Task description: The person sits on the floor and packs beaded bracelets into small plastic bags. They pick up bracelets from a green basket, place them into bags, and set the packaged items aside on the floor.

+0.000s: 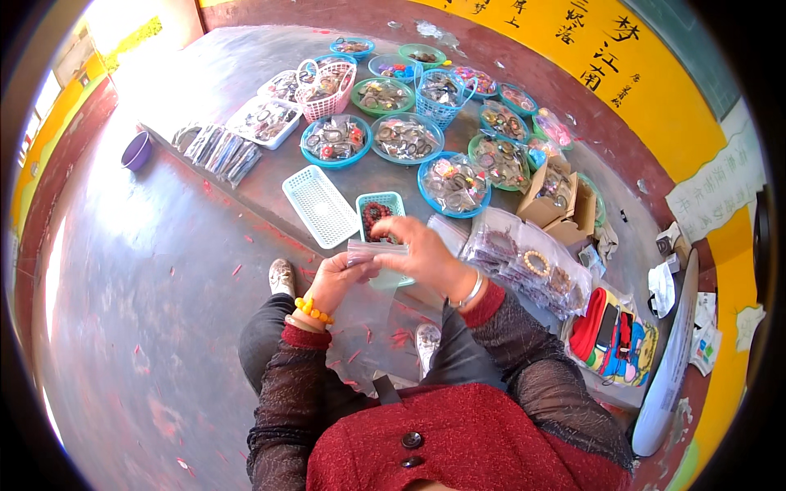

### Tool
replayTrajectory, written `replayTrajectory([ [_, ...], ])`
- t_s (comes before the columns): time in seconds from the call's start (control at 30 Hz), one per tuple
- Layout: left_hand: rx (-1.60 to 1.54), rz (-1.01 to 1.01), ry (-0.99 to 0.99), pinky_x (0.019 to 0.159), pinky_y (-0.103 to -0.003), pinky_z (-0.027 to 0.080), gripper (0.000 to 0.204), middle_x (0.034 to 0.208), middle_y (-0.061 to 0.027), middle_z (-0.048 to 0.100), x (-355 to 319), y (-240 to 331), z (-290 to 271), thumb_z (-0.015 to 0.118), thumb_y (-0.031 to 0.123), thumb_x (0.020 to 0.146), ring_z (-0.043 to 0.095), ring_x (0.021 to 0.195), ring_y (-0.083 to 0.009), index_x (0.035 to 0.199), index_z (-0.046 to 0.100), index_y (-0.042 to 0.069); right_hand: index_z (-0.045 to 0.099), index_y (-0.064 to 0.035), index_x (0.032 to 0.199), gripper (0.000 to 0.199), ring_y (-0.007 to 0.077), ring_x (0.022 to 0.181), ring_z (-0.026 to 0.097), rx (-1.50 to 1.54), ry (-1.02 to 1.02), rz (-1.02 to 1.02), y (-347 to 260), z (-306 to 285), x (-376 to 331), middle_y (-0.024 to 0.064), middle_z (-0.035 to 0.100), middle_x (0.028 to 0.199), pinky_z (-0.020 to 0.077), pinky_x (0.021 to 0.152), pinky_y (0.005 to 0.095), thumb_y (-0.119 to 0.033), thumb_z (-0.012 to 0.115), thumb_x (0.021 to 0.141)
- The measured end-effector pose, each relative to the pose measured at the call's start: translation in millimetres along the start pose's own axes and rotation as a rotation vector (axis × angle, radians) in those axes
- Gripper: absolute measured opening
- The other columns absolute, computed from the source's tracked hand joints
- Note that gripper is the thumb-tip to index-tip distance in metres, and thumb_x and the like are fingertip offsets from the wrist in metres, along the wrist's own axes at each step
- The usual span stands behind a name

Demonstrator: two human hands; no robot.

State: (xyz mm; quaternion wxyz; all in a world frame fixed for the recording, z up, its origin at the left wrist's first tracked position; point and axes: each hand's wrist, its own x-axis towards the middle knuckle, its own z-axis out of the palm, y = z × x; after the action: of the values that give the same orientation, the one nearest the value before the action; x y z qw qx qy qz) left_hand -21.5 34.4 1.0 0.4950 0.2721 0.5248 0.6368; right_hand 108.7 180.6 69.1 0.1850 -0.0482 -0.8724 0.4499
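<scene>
Bright daylight, source up-left of the white tray [320, 205]; floor [123, 245] beyond it washed out by glare, top-left corner blown to white. Short soft shadows under the bowls right of the tray. Colours saturated. Centre near the tray sharp; strong fisheye bending toward the rim, black vignette outside the circle, slight softness at edges

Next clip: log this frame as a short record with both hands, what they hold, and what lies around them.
left hand: grips the clear bag's left edge
right hand: over the bag's top edge, fingers curled on it
clear bag: small, held between both hands
teal tray: just beyond the hands, dark red beads inside
white tray: left of the teal tray
bowls: many, filled with bagged bracelets
</scene>
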Motion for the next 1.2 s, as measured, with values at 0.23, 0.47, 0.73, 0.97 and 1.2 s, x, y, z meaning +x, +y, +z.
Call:
replayTrajectory([
  [0.23,0.11,0.027,-0.174,0.077,-0.023,0.047,0.019,0.092,-0.0023,0.066,-4.3,5.9,-2.3,0.057,0.004,0.086,0.058,0.081,-0.0078,0.103,0.066,0.001,0.062,-0.0016,0.111,0.034,0.0097,0.098,0.055,0.435,-0.371,0.354,43.6,-17.6,-5.6,0.0028,0.063,0.103,0.0419,0.088,0.0262,-0.014,0.068,0.079],
  [0.47,0.246,0.037,-0.077,0.078,-0.026,0.049,0.017,0.089,-0.0043,0.066,-1.3,6.2,-3.0,0.058,0.003,0.084,0.061,0.082,-0.0113,0.099,0.065,-0.001,0.069,-0.0005,0.092,0.014,0.0064,0.079,0.058,0.464,-0.309,0.384,52.2,-9.3,-6.5,-0.0005,0.066,0.082,0.0453,0.073,0.0226,-0.01,0.066,0.081],
  [0.73,1.025,0.476,0.652,0.069,-0.033,0.048,0.016,0.087,-0.014,0.064,1.0,-6.2,-0.7,0.065,0.013,0.078,0.063,0.076,-0.0261,0.088,0.062,0.001,0.067,0.0001,0.079,0.01,0.0071,0.069,0.057,0.338,-0.044,0.454,73.7,8.8,-11.6,0.0032,0.065,0.074,0.0454,0.063,0.0242,-0.009,0.068,0.075],
  [0.97,0.178,-0.088,0.18,0.063,-0.023,0.048,0.018,0.079,-0.0025,0.062,-3.1,-14.1,11.2,0.057,0.018,0.091,0.059,0.07,-0.0097,0.089,0.061,0.0,0.064,0.0012,0.081,0.012,0.0121,0.069,0.061,0.363,0.025,0.387,63.7,50.5,-16.6,0.0074,0.066,0.075,0.0476,0.064,0.0264,-0.01,0.065,0.078],
  [1.2,-0.019,-0.142,0.156,0.067,-0.024,0.051,0.016,0.083,-0.0055,0.063,-2.8,-15.7,-2.0,0.056,0.013,0.091,0.06,0.072,-0.0122,0.092,0.061,-0.002,0.066,0.0032,0.087,0.015,0.0101,0.072,0.06,0.515,-0.018,0.446,57.6,48.9,-12.8,0.0059,0.067,0.077,0.0478,0.065,0.0253,-0.009,0.063,0.08],
])
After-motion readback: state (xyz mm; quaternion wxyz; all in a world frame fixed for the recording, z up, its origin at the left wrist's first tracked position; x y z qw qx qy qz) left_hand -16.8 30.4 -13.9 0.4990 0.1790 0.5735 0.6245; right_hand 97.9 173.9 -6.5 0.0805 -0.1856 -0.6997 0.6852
